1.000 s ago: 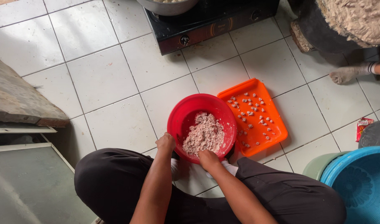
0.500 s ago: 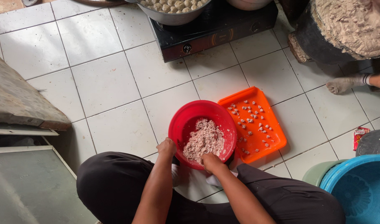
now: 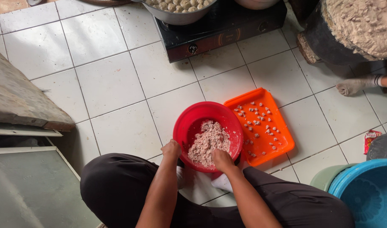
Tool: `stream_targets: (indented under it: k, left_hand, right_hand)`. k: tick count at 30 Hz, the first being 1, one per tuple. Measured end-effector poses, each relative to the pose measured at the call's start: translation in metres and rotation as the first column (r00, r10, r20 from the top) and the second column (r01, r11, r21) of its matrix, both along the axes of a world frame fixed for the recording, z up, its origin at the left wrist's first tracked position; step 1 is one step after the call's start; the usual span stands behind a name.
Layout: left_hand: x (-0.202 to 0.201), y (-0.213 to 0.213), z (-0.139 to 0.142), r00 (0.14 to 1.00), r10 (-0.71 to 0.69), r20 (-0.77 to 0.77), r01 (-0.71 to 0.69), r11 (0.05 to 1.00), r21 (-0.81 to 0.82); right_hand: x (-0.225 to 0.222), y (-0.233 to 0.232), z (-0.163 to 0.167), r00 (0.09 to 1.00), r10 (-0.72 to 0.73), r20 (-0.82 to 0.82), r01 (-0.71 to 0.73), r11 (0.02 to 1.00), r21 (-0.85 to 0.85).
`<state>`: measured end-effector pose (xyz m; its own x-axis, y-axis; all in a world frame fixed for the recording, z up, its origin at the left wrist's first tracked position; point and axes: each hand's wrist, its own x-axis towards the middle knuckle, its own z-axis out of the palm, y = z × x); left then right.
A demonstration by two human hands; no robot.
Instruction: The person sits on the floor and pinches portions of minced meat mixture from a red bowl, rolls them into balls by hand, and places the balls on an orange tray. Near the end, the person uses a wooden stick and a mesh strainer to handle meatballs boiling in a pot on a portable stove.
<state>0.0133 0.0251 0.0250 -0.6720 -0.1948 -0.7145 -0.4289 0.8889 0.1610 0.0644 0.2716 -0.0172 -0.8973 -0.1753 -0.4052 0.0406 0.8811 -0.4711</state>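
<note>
On a white tiled floor, a person in dark trousers squats over a round red plastic bowl part-filled with pale pinkish minced mixture, the bowl resting on the tiles just in front of the knees, where it sat a second ago; only the view has tipped, bringing more of the black tabletop gas stove and its metal pot of pale round balls into sight at the far edge of the floor. Touching the bowl's right side lies a square orange plastic tray dotted with small pale lumps, as many as before as far as can be told. The left hand stays curled over the near rim, gripping it; the right hand stays at the near rim against the mixture, fingers bent, what they hold hidden. The work in the bowl looks little advanced. A blue plastic tub sits at the floor's near right corner; another person's bare foot rests beyond the tray.
</note>
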Motion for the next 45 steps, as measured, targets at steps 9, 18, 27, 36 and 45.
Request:
stream_targets:
  k: [9,18,27,36,45]
  left_hand:
    - [-0.001,0.008,-0.014,1.0,0.015,0.02,-0.015,1.0,0.016]
    - [-0.002,0.006,-0.034,1.0,-0.024,-0.004,0.024,0.999,0.031]
    - [0.001,0.003,-0.049,1.0,0.019,0.013,-0.019,1.0,0.02]
    - [0.002,0.005,-0.048,0.999,-0.002,0.033,0.002,1.0,0.007]
    - [0.01,0.014,-0.035,1.0,-0.003,0.026,0.002,0.999,0.049]
  right_hand:
    - [-0.021,0.017,0.008,0.934,-0.346,-0.089,0.331,0.932,-0.148]
    - [-0.055,0.098,-0.002,0.455,-0.717,0.527,0.765,0.013,-0.644]
    - [-0.041,0.161,-0.009,0.355,-0.931,-0.077,0.817,0.35,-0.459]
    - [0.0,0.005,-0.034,0.978,-0.011,0.208,0.063,0.968,-0.241]
    - [0.037,-0.015,-0.027,0.969,0.175,0.171,-0.2,0.97,0.139]
